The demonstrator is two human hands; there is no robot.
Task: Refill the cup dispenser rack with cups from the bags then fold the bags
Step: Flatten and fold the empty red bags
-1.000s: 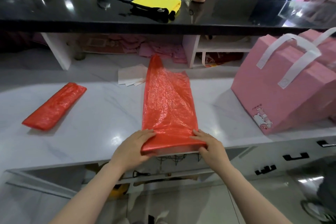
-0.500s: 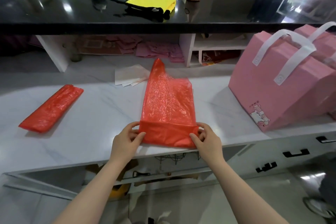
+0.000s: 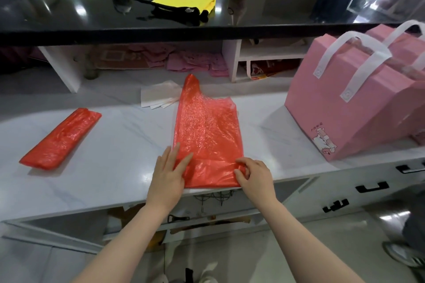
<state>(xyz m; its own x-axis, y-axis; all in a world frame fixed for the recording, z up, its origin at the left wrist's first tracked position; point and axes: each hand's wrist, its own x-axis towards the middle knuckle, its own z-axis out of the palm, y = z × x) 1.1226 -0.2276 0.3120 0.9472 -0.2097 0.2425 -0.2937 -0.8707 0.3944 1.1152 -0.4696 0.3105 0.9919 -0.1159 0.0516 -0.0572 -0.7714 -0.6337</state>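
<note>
On the white marble counter (image 3: 115, 145), the left hand (image 3: 169, 173) presses flat on the red plastic bag (image 3: 207, 131) while the right hand (image 3: 254, 173) pinches its folded near edge, between a folded red bag (image 3: 61, 139) and a pink tote (image 3: 351, 99).

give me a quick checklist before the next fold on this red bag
1. First fold at near end of red bag laid over: ok.
2. Left hand pressing fold flat: ok.
3. Right hand grip on fold's right corner: ok.
4. Bag lying flat, straight: ok, handle end pokes up at far end.
5. Bag fully on counter: not ok, near edge sits at the lip.
6. Folded bag out of the way: ok.
</note>
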